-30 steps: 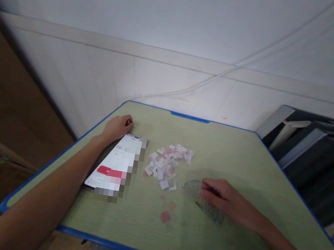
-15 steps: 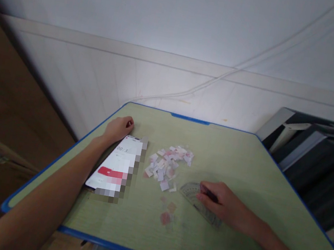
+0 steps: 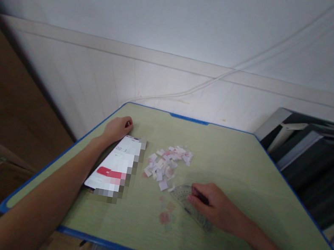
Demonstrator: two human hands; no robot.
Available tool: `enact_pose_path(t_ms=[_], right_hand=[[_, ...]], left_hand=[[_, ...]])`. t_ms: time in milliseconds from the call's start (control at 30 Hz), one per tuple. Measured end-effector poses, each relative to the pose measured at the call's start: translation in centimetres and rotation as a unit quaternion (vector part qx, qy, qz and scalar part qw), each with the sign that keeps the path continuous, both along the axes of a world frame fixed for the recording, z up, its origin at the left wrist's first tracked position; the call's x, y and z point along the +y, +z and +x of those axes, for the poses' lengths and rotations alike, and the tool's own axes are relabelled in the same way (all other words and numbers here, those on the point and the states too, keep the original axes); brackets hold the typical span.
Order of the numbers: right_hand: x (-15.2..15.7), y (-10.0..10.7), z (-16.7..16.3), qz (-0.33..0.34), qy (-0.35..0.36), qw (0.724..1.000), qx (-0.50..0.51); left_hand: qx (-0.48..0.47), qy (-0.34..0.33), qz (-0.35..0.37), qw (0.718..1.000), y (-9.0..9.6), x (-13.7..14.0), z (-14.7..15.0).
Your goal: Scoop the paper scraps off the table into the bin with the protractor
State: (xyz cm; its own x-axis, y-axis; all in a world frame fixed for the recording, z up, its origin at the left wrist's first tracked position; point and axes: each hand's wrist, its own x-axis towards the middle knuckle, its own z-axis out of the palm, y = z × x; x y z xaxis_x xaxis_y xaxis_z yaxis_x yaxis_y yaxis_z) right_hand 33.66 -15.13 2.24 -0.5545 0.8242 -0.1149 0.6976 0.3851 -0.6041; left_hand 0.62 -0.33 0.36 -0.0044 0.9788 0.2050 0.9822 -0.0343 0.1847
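Note:
My right hand pinches a clear plastic protractor by its upper side, its curved edge turned toward a heap of small white and pinkish paper squares. The protractor's left end sits close by the heap's lower pieces. Nearer the front lie a few see-through reddish pieces. My left hand rests at the table's left side with its fingers curled; a tiny pale spot shows inside the curl, too small to name. Just below that hand lies a phone, its lit screen partly blurred out.
The light green table has a blue rim. Behind it stands a white wall with a cable along it. Dark flat panels or folders lean at the right, and a brown wooden panel stands at the left.
My right hand and the protractor have shifted left, closer to the paper heap. The left hand keeps its place beside the phone.

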Motion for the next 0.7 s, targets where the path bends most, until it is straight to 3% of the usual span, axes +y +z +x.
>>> enact_pose_path(t_ms=[267, 533, 700], right_hand=[[-0.62, 0.49, 0.37, -0.02, 0.072, 0.997, -0.004], [-0.24, 0.5, -0.14, -0.026, 0.012, 0.999, 0.039], [-0.4, 0.51, -0.46, -0.009, 0.023, 1.0, 0.013]], left_hand=[[0.002, -0.002, 0.009, 1.0, -0.24, 0.14, -0.18], [-0.003, 0.004, 0.002, 1.0, -0.03, -0.04, -0.07], [-0.001, -0.003, 0.002, 1.0, 0.02, -0.01, -0.05]])
